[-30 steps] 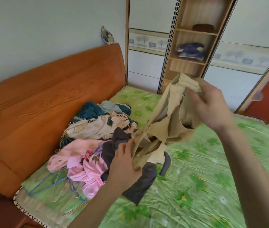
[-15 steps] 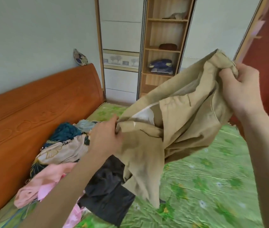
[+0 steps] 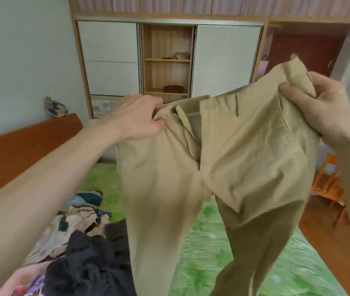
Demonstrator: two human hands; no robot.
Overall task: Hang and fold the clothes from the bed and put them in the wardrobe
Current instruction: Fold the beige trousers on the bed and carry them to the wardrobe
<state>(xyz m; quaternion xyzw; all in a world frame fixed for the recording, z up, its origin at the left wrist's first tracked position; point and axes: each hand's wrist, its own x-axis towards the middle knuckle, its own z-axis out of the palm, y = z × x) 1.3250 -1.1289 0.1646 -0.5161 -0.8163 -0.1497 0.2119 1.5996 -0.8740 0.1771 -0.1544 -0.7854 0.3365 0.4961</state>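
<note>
Trousers [image 3: 210, 167], khaki, hang in the air above the bed [image 3: 223, 242], waistband up and legs dropping straight down, so their length runs vertical, fly facing the person. The left hand [image 3: 136, 118] pinches the waistband by the button; the right hand [image 3: 323, 107] grips its far corner. The right side is bunched, so I'd expect a crooked fold, or trailing legs snagging the heaped clothes [image 3: 80, 248].

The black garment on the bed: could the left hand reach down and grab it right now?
Probably not yet. The left hand grips the waistband of the khaki trousers, held up with the right hand. The black garment lies uncovered below; only the grip hinders.
</note>
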